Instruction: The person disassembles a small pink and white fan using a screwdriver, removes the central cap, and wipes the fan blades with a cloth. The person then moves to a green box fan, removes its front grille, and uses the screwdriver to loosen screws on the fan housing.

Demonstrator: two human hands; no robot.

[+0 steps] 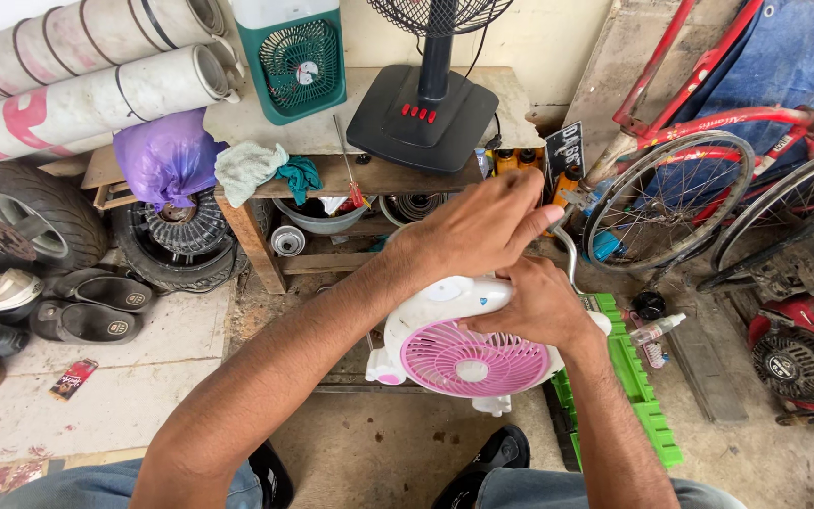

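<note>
while we look straight down, the small white fan with a pink grille [468,358] sits just below and between our hands, held up off the floor in front of our knees, grille face tilted up toward us and its body running back and up toward the top of the housing. our right hand [534,303] lies directly on the top rear of the housing, fingers wrapped over the white shell and gripping it. our left hand [482,226] is above and slightly behind it, fingers pinched shut around something thin near a curved metal piece [569,259]; we cannot tell what exactly it pinches. so the right hand is the nearer one, touching the fan, and the left is just above it, apart from the grille. under the fan there is rough concrete floor [379,452], with a green plastic tray [638,386] just right of the fan and a small white tube [657,329] lying near it. ahead stands a low wooden bench [379,174] carrying a black stand fan base [423,115] and a green box fan [296,61], with a purple bag [167,155] and rags at its left end. tyres [35,212] and sandals lie to the left, a red bicycle [708,160] and a small engine [803,358] crowd the right side.
</note>
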